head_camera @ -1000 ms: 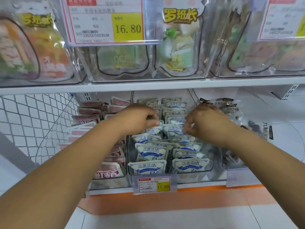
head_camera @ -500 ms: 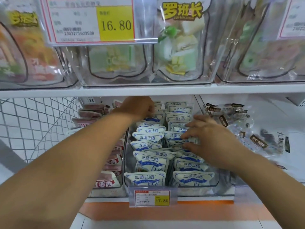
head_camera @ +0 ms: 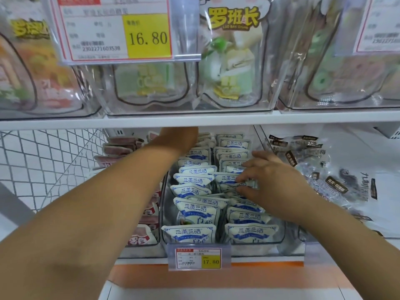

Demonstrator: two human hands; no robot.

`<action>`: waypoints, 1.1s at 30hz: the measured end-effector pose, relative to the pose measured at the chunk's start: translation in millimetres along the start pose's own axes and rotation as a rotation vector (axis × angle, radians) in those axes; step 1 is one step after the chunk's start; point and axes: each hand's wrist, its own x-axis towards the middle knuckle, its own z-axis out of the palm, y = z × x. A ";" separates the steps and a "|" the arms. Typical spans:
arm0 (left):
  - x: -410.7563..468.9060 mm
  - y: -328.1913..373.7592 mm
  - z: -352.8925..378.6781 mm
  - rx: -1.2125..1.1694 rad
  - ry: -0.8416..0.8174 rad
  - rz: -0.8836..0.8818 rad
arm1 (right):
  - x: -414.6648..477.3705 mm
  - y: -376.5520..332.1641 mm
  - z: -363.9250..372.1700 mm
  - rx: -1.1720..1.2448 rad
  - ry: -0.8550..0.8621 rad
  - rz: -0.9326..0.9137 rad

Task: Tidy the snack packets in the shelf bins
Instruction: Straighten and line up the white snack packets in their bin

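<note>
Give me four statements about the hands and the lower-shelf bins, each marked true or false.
1. The right hand touches blue-and-white packets in the middle bin. True.
2. The left hand has its fingers hidden behind the upper shelf. True.
3. The tag on that bin's front reads 16.80. False: the price tag reads 17.80.
4. Green candy fills the neighbouring bin on the left. False: the left bin holds red-and-white packets.

the snack packets are white with blue banners and blue lettering. the left packets are pink and red. the price tag is white, red-edged, with a yellow price box. the shelf is white, the strip below orange. the wire mesh is white, diamond-patterned. the clear bags carry black labels.
</note>
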 end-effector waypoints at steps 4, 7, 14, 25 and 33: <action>-6.0 -4.3 -5.5 0.068 -0.027 -0.017 | -0.3 0.3 0.4 0.000 0.018 -0.001; -8.3 -3.3 -5.4 -0.028 -0.042 -0.010 | -1.3 -1.7 1.7 0.012 0.013 -0.008; 0.9 37.0 -0.9 -0.175 -0.047 0.197 | -0.8 -2.1 1.9 0.024 0.038 -0.009; 15.2 51.1 21.2 -0.173 -0.011 0.078 | -0.2 -1.5 3.9 -0.014 0.053 -0.004; 14.4 54.7 26.0 -0.562 -0.021 0.150 | 2.2 2.0 6.6 -0.043 0.046 -0.023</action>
